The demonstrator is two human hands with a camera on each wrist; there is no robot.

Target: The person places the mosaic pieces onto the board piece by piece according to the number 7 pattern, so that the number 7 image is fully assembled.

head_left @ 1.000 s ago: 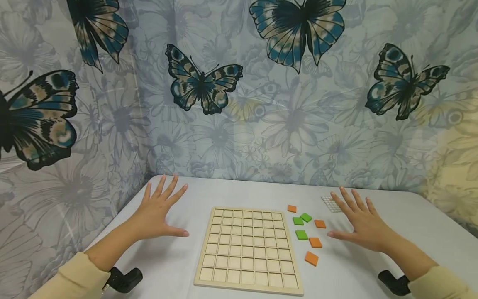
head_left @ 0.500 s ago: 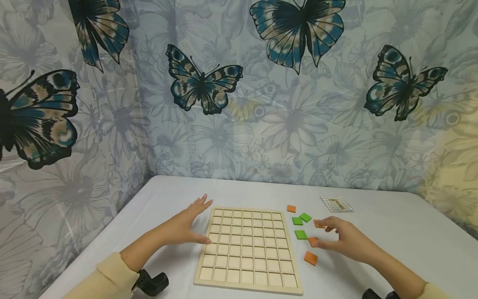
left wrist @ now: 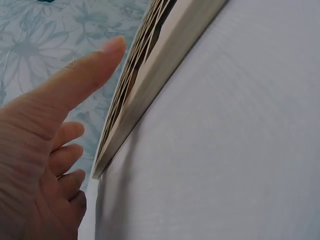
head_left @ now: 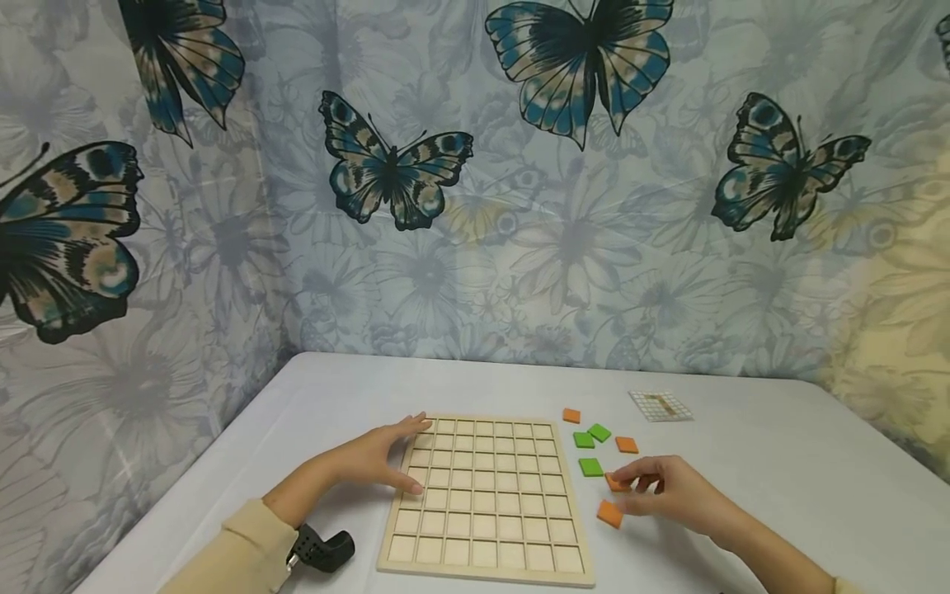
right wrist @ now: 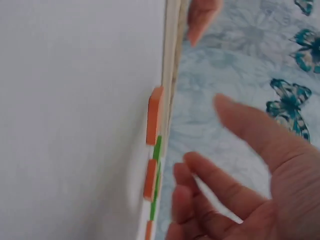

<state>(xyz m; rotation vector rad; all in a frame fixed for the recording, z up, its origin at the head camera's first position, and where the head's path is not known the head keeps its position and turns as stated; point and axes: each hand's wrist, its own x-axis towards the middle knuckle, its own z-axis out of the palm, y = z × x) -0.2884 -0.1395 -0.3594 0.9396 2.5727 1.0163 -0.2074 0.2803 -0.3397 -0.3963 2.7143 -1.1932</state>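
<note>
A pale wooden grid board (head_left: 486,478) lies flat on the table, its square cells bare. My left hand (head_left: 371,462) is at the board's left side, thumb and fingers spread apart over its edge. In the left wrist view, the thumb points straight along the board's frame (left wrist: 145,90). Beside the board's right edge my right hand (head_left: 674,492) hovers over the orange tiles, fingers bent and the thumb apart from them. Its fingertips overlap one orange tile (head_left: 613,485), and the thumb is by the nearest orange tile (head_left: 610,515). The right wrist view shows nothing between thumb and fingers.
Two more orange tiles (head_left: 627,445) and three green tiles (head_left: 590,468) lie loose right of the board. A small grid-printed card (head_left: 660,406) with a yellowish pattern is farther back. Patterned butterfly cloth (head_left: 579,247) hangs behind the white table (head_left: 356,388).
Both hands have come inward and down from a raised, spread pose: the left to the board's left edge, the right to the orange tiles. The head view has shifted slightly.
</note>
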